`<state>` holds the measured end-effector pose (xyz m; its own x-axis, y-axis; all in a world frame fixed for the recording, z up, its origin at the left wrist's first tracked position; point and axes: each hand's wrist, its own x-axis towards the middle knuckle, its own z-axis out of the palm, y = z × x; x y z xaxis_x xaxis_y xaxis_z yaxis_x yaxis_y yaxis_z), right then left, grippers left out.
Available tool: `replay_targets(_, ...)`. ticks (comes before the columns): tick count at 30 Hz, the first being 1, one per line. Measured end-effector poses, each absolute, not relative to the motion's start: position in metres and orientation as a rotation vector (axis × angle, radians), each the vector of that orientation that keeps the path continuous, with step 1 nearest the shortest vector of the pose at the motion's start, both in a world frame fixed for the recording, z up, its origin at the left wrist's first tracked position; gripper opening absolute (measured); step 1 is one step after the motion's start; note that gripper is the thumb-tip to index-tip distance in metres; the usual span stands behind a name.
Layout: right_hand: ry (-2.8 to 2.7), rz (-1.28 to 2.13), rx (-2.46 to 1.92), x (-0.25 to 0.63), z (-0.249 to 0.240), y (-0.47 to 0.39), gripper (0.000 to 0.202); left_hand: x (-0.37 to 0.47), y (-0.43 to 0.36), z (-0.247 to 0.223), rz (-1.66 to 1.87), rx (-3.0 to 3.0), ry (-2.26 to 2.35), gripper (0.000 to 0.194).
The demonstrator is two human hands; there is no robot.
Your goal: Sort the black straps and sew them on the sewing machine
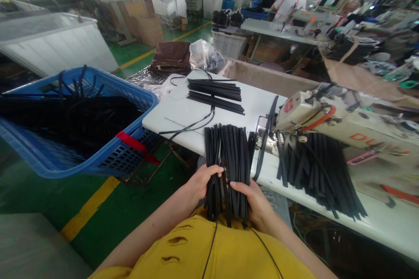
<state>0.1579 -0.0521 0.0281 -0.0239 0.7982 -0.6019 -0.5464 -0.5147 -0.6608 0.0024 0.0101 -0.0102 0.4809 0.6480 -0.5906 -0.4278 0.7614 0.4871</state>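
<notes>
The workshop runs back over a green floor [108, 222] with a yellow line [93, 205]. A white desk [255, 89] crosses the middle, a blue basket [98, 159] just beside its left end, a sewing machine [347, 126] on its right. At the desk's near edge, a bundle of black strips [234, 152] is pinched between thumb and fingers by both the left hand [203, 178] and right hand [251, 194].

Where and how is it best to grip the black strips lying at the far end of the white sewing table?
Probably around the middle of their length, coming from the near side: the black strips are long and narrow, lie across the view, and form two slightly splayed groups, so a grip spanning both there should gather them with the ends balanced.
</notes>
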Motion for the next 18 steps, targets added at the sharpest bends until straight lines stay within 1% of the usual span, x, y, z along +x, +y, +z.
replay_targets(1, -0.309, 1.724, -1.251, 0.158, 0.027, -0.052, 0.039, 0.001, 0.01, -0.012, 0.65, 0.264, 0.821, 0.021)
replay_targets(2, -0.317, 1.731, -1.253, 0.158, 0.027, -0.053, 0.036, -0.001, 0.01, -0.013, 0.629, 0.24, 0.797, 0.022)
replay_targets(4, -0.329, 1.742, -1.249, 0.158, 0.026, -0.053, 0.035, -0.004, 0.011, -0.016, 0.585, 0.216, 0.735, 0.029)
replay_targets(6, -0.333, 1.746, -1.236, 0.158, 0.027, -0.053, 0.039, -0.005, 0.012, -0.018, 0.595, 0.219, 0.719, 0.031)
replay_targets(10, -0.376, 1.738, -1.21, 0.157, 0.031, -0.051, 0.047, -0.003, 0.015, -0.016, 0.677, 0.272, 0.848, 0.028)
replay_targets(14, -0.484, 1.704, -1.229, 0.156, 0.032, -0.049, 0.052, 0.002, 0.012, -0.01, 0.703, 0.34, 0.759, 0.036)
replay_targets(18, -0.574, 1.565, -1.36, 0.154, 0.028, -0.048, 0.055, 0.006, 0.008, -0.001, 0.762, 0.434, 0.822, 0.044)
